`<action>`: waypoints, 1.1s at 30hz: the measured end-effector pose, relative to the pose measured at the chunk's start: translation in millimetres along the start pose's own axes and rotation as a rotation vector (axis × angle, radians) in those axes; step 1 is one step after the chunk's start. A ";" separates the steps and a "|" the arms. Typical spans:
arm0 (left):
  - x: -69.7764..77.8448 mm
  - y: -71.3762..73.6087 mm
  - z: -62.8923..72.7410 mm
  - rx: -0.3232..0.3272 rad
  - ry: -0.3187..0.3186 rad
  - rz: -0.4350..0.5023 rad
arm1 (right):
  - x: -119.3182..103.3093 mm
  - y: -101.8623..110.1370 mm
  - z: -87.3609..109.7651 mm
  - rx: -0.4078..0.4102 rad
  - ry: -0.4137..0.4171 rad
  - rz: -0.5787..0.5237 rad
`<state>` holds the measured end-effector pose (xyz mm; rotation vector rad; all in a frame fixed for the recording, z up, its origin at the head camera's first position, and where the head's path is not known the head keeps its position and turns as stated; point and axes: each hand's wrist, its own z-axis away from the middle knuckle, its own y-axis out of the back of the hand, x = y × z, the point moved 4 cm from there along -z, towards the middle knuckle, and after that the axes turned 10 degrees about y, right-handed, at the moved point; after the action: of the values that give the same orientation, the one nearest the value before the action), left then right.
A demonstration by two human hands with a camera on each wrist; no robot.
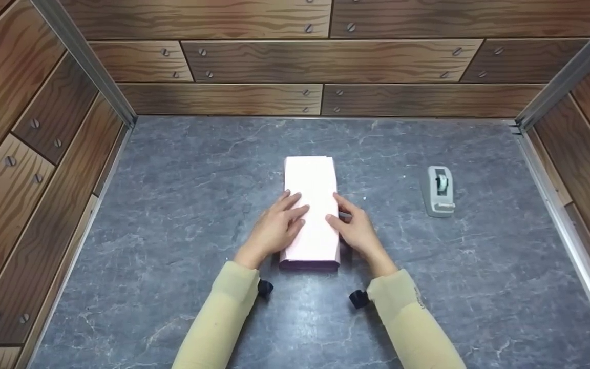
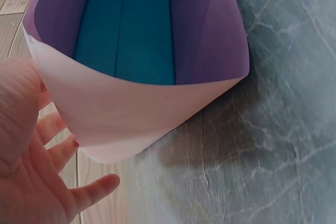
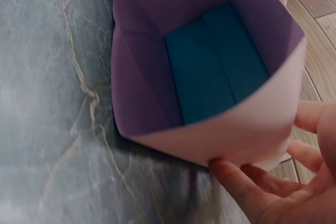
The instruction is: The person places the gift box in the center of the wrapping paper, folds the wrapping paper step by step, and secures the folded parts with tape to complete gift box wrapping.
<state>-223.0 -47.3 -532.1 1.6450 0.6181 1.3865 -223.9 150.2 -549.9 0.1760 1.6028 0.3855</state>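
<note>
A box-shaped parcel in pale pink wrapping paper (image 1: 313,236) lies lengthwise in front of me. At its near end the wrapping gapes, and the wrist views show the paper's purple inner side (image 2: 210,35) with a teal box (image 3: 205,66) set back within. My left hand (image 1: 273,225) rests on the parcel's left side and top with fingers spread. Along the right edge, my right hand (image 1: 359,230) touches the paper, thumb on top and fingers against the side. The parcel's underside is hidden.
A grey tape dispenser (image 1: 439,197) with a roll in it stands to the right of the parcel. The grey marbled tabletop (image 1: 182,205) is bounded by wood-patterned panels (image 1: 325,61) at the back and both sides.
</note>
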 end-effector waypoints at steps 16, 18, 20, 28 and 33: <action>-0.8 0.4 -0.4 0.011 -0.004 -0.009 | -0.8 77.1 11.6 0.150 -0.012 -0.024; -0.8 1.0 0.0 0.012 -0.003 -0.011 | 12.2 90.0 9.9 0.186 -0.007 0.000; -0.7 1.2 0.2 0.010 0.003 -0.011 | 14.0 103.0 11.1 0.215 -0.002 0.034; 0.0 1.1 0.0 0.000 0.013 -0.011 | 18.6 151.3 14.0 0.319 -0.036 0.156; -1.0 -1.7 0.1 -0.002 0.002 -0.018 | 22.0 175.8 14.0 0.377 -0.053 0.268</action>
<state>-222.8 -47.2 -534.1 1.6328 0.6319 1.3757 -232.8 323.0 -509.4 0.6880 1.5918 0.2770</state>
